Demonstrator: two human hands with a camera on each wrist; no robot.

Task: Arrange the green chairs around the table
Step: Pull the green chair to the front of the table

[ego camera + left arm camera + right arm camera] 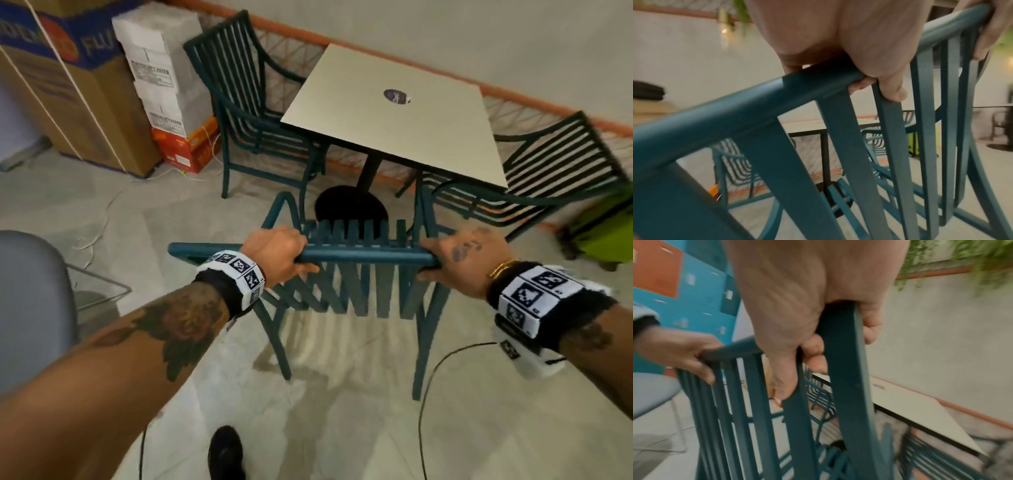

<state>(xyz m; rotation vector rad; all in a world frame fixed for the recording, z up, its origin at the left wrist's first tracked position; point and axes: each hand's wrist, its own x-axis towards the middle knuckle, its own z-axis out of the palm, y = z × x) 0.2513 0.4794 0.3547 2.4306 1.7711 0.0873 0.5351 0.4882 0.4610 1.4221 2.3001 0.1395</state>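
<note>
- We find the left hand (274,255) and the right hand (462,260) both wrapped around the top rail of one green chair (342,284), fingers curled over the bar, thumbs underneath.
- The hands sit towards opposite ends of the rail; we judge this wide hold serves to steer the chair squarely.
- The held chair stands directly in front of us, its slatted back facing us and its seat pointing at the near edge of the counter (394,102), apparently the open side.
- A second chair (246,113) is tucked against the counter's left side, a third chair (561,171) against its right.
- We note a stack of boxes (161,78) on the floor beyond the left chair, and a cable (431,394) trailing near the held chair's right rear leg, which could snag.
</note>
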